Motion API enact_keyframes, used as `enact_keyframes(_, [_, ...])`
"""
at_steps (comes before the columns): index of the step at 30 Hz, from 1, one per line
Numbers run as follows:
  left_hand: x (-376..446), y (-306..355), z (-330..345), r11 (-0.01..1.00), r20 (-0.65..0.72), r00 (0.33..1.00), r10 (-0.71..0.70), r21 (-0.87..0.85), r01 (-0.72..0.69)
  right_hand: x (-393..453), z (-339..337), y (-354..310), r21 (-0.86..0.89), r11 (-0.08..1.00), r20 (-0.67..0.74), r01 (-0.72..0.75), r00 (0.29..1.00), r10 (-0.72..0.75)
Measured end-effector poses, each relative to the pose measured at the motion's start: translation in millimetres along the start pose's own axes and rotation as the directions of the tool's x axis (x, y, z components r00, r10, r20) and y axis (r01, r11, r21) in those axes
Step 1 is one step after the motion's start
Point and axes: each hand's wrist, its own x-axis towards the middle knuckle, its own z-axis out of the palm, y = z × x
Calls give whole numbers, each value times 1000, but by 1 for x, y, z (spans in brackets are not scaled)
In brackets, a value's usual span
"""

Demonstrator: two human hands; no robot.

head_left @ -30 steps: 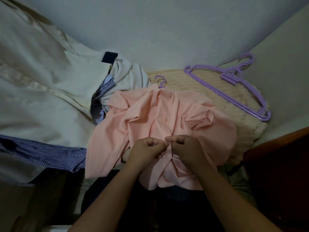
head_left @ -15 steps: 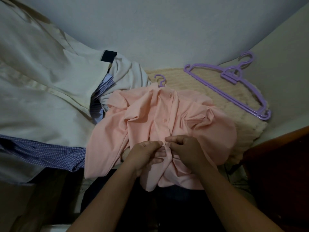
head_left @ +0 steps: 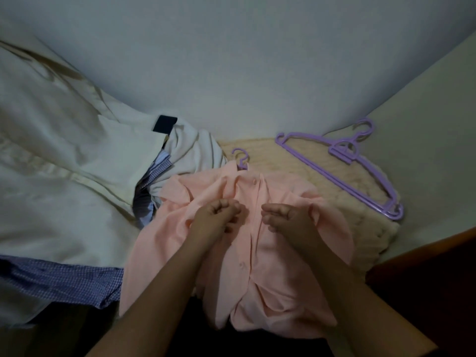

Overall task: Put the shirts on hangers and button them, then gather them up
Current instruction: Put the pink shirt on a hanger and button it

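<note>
A pink shirt (head_left: 257, 253) lies front-up on a purple hanger; only the hanger's hook (head_left: 240, 157) shows, above the collar. The placket runs down the middle with buttons closed near the collar and lower down. My left hand (head_left: 216, 216) sits left of the placket at chest height, fingers curled into the fabric. My right hand (head_left: 287, 217) sits right of the placket, fingers curled, with a fold of the shirt bunched against it. A strip of placket shows between the two hands.
Two spare purple hangers (head_left: 342, 173) lie on a cream knitted blanket (head_left: 360, 228) at the right. A cream shirt (head_left: 64, 176) and a blue checked shirt (head_left: 51, 282) lie at the left. The wall rises behind; dark wooden furniture (head_left: 432, 279) stands at the lower right.
Both hands left the button they were pinching together, moved up the shirt and came apart to either side of the placket. The view has tilted, so the shirt sits lower in frame.
</note>
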Motion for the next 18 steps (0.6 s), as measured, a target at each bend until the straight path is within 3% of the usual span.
enact_keyframes(5, [49,42,3,993,-63,995,81,-77,-86,52,-8,-33,-56,993,-83,107,990,-111])
enact_keyframes(11, [138,57,-5,945,-93,964,250,238,-223,127,-9,-46,-108,983,-121,146,980,-159])
enact_keyframes(15, [193,44,6,702,125,928,351,620,-349,165,-7,-36,-189,970,-104,156,979,-178])
enact_keyframes(18, [223,32,14,559,323,908,268,715,-420,183,-4,-25,-197,974,-114,114,984,-138])
